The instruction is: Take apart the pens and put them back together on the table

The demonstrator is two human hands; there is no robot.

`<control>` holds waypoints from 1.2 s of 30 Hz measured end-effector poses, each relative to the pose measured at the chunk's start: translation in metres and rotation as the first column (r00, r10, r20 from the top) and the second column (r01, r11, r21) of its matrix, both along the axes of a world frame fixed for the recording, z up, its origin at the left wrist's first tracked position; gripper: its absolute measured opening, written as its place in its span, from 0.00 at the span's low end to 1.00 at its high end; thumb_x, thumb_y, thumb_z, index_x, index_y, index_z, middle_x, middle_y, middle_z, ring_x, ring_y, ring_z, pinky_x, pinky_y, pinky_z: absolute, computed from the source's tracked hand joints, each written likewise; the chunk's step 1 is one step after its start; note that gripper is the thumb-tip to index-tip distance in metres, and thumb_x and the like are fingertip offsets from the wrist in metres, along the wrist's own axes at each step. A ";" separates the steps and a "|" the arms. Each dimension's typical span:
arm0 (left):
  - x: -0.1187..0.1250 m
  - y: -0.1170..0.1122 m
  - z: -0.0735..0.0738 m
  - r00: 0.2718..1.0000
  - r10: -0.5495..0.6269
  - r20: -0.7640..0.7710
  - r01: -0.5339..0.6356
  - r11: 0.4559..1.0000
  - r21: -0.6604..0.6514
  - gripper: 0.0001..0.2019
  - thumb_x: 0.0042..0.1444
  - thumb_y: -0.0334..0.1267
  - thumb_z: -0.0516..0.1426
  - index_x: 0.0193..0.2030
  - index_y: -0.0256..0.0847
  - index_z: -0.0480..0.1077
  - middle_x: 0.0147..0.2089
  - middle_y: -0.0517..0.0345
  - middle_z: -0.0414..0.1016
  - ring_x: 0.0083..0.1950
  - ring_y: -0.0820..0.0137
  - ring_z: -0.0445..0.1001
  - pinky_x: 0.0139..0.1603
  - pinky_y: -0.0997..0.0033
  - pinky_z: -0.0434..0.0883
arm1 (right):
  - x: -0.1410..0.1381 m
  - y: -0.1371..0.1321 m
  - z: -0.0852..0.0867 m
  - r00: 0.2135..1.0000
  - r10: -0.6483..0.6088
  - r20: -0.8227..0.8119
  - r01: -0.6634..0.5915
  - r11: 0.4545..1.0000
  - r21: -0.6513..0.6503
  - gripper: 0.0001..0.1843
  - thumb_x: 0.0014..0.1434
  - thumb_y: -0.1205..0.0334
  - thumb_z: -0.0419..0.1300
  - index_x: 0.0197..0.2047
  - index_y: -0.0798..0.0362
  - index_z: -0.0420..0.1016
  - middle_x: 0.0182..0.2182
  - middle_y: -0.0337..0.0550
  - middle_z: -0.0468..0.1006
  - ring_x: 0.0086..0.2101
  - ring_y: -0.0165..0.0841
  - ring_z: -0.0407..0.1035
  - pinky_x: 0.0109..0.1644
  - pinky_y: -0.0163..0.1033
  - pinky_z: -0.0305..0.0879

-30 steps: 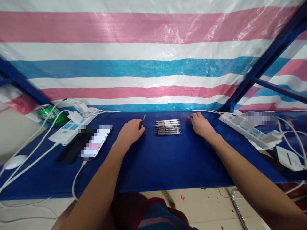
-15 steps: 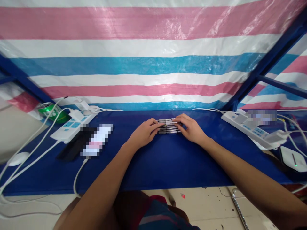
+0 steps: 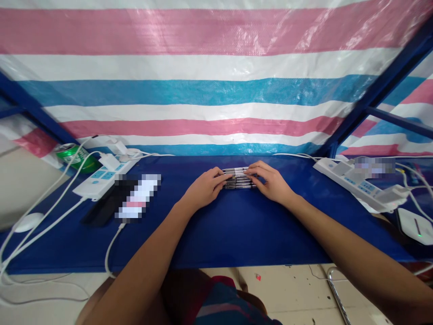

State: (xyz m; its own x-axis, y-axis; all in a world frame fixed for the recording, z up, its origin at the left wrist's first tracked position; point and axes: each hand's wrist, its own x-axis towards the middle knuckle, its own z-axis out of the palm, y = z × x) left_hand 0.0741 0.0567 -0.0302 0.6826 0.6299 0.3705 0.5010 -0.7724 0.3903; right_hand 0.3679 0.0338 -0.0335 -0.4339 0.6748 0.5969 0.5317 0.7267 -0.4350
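Left hand (image 3: 204, 189) and right hand (image 3: 272, 183) meet from either side on a row of black-and-white pens (image 3: 238, 178) lying side by side near the far edge of a blue-covered table (image 3: 237, 239), at centre frame, fingers curled over the barrels in a light two-handed grasp, neither hand clenched. The round barrels could roll or fan apart if pressure from one side eased or the fingers slipped. A green drink can (image 3: 72, 158) lies at upper left behind a white power strip (image 3: 104, 174), its contents impossible to tell. Plugs crowd a second power strip (image 3: 358, 185) at right, while a pixelated object, apparently a phone (image 3: 138, 196), sits left of the hands, below a striped tarpaulin (image 3: 203, 90)
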 end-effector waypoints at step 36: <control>0.017 -0.009 0.003 0.949 0.158 0.274 -0.093 0.968 -0.233 0.25 0.63 0.48 0.67 0.66 0.50 0.75 0.59 0.54 0.82 0.61 0.57 0.75 0.58 0.57 0.75 | -0.010 -0.007 -0.002 0.985 -0.052 -0.163 0.011 0.970 -0.242 0.12 0.71 0.50 0.63 0.47 0.46 0.85 0.43 0.43 0.88 0.41 0.41 0.82 0.45 0.43 0.77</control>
